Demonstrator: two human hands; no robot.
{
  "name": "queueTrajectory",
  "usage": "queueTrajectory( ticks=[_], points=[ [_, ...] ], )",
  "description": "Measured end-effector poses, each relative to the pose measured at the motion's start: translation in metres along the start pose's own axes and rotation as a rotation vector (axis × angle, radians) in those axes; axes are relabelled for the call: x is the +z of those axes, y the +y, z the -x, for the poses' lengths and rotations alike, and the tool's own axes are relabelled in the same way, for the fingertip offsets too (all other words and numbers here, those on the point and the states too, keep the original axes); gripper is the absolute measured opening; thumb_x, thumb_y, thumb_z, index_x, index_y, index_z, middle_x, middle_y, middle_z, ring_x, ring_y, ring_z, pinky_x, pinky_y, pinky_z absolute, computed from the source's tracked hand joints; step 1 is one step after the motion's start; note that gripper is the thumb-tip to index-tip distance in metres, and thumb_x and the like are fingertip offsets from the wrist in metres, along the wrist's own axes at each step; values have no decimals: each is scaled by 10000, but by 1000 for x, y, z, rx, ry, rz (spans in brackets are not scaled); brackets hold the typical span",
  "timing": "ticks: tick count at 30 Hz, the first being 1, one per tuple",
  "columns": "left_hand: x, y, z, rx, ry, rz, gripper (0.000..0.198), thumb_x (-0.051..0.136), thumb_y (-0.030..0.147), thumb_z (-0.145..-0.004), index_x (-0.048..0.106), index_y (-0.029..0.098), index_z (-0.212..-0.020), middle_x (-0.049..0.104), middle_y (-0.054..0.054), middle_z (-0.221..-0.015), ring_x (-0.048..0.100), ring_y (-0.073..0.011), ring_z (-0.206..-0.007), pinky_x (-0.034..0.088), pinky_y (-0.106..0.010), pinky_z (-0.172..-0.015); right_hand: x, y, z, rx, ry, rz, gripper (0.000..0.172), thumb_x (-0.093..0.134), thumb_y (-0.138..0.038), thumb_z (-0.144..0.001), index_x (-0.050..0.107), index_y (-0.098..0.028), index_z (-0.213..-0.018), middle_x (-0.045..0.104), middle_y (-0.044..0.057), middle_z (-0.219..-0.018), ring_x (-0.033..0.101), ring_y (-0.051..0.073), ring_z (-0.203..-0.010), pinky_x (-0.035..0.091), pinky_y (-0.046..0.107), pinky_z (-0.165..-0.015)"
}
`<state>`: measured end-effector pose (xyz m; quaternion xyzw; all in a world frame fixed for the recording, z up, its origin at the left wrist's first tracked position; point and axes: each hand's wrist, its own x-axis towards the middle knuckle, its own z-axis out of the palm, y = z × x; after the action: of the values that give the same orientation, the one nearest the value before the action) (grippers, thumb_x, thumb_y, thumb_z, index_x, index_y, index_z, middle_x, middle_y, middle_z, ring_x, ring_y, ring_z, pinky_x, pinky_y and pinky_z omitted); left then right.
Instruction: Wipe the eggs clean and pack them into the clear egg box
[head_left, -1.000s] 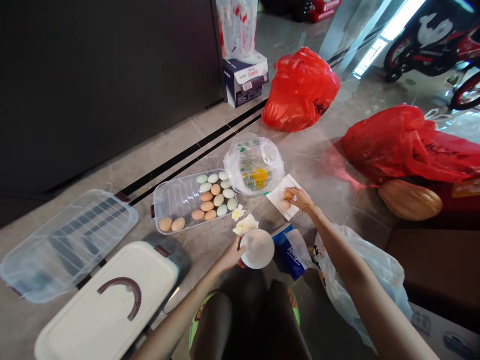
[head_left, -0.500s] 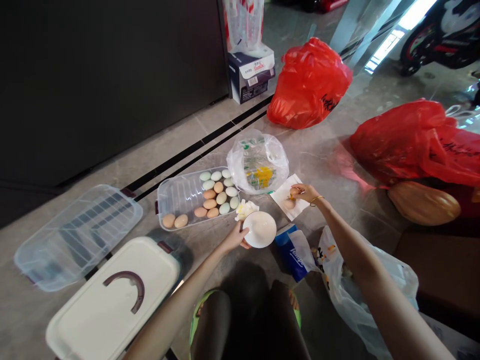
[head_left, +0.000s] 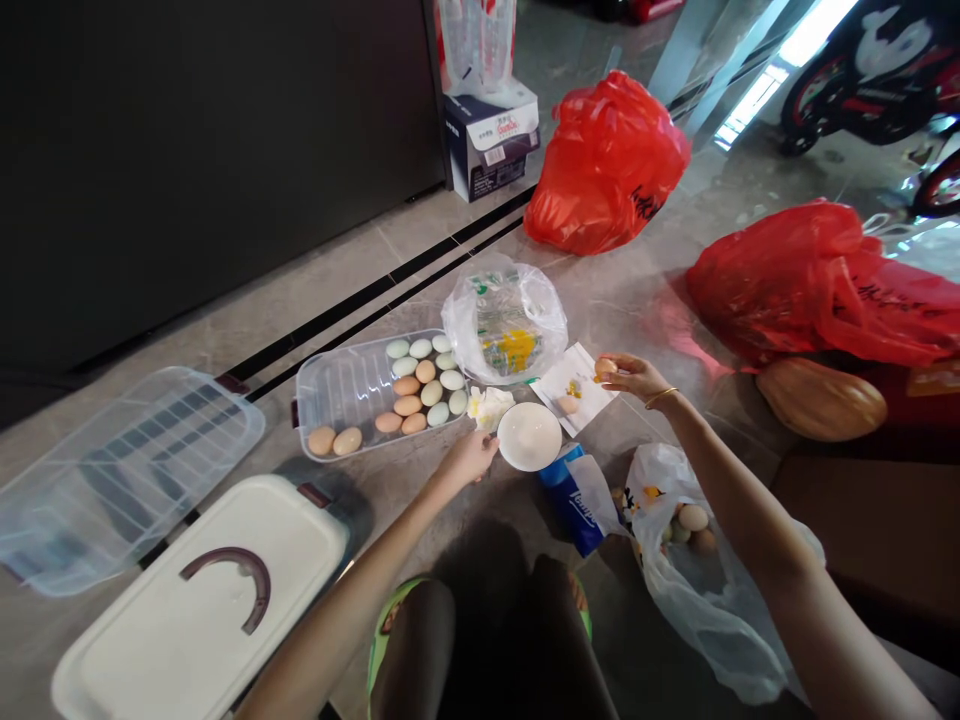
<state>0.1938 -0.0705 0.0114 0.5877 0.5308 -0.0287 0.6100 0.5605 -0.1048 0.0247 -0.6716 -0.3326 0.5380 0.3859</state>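
My left hand (head_left: 471, 456) is closed on the near-left rim of a white bowl (head_left: 529, 437), held low over the floor. The fingers of my right hand (head_left: 634, 378) pinch a brown egg (head_left: 606, 369) with yellow-orange yolk on it. Below and left of that hand lies a white tissue (head_left: 589, 402), bearing another pale brown egg (head_left: 568, 404) and a yolk smear. Beside the bowl sits a crumpled, yellow-stained tissue (head_left: 489, 408). A clear tray (head_left: 337, 375) to the left contains several green and brown eggs (head_left: 431, 391).
A clear plastic bag (head_left: 506, 320) with yolk inside stands beyond the bowl. Near my right arm are a blue tissue pack (head_left: 579, 505) and a bag of eggs (head_left: 694, 517). Left are a white-lidded box (head_left: 202, 600) and a clear bin (head_left: 135, 470). Red bags (head_left: 607, 165) lie farther off.
My right hand has lifted the yolk-smeared egg off the tissue and moved it right. The bowl has shifted slightly up and right with my left hand. The view has also shifted a little.
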Motion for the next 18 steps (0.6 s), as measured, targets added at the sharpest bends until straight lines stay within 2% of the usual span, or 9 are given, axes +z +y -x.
queueTrajectory(
  ticks=[2,4,6,9,11,15,18],
  points=[
    [-9,11,9,108,107,-175,188,554,304,-874,655,145,-860,675,-83,-744,674,-242,-792,497,-305,-701,2,-3,5,-6,13,1,665,878,-420,-551,667,-201,-1142,690,70,-1011,694,192,-857,571,274,-722],
    [-16,26,14,278,203,-393,210,498,267,-903,679,164,-922,715,-101,-881,666,-239,-889,485,-306,-763,5,-3,7,-20,44,42,668,873,-428,-556,663,-185,-1142,695,67,-974,690,190,-846,561,262,-701],
    [-19,46,11,480,232,-562,262,443,230,-931,694,172,-981,727,-102,-976,664,-227,-936,484,-308,-812,9,-1,7,-19,70,73,680,870,-440,-553,658,-173,-1142,697,61,-938,686,190,-834,554,262,-691],
    [-18,85,-5,742,170,-685,283,440,200,-942,700,177,-1052,718,-97,-1046,655,-219,-995,490,-310,-865,14,2,5,-1,59,70,695,867,-444,-547,649,-169,-1147,698,54,-912,682,192,-842,551,274,-710],
    [-14,115,-21,845,111,-775,287,456,190,-939,695,173,-1098,708,-105,-1061,656,-228,-1001,499,-322,-868,18,2,5,-3,37,57,685,869,-433,-540,649,-175,-1136,695,50,-926,677,189,-856,552,284,-735],
    [1,161,-50,945,-34,-769,416,545,142,-890,585,172,-1303,645,-118,-1238,623,-225,-1110,484,-324,-937,26,-4,9,-41,15,14,669,887,-410,-489,625,-182,-1061,682,21,-863,666,171,-797,555,317,-755],
    [11,171,-61,957,-137,-644,519,591,145,-864,513,163,-1376,586,-135,-1330,604,-213,-1153,466,-315,-972,32,-11,15,-60,-28,7,620,877,-424,-514,572,-189,-999,671,5,-803,658,162,-751,554,317,-714]
  ],
)
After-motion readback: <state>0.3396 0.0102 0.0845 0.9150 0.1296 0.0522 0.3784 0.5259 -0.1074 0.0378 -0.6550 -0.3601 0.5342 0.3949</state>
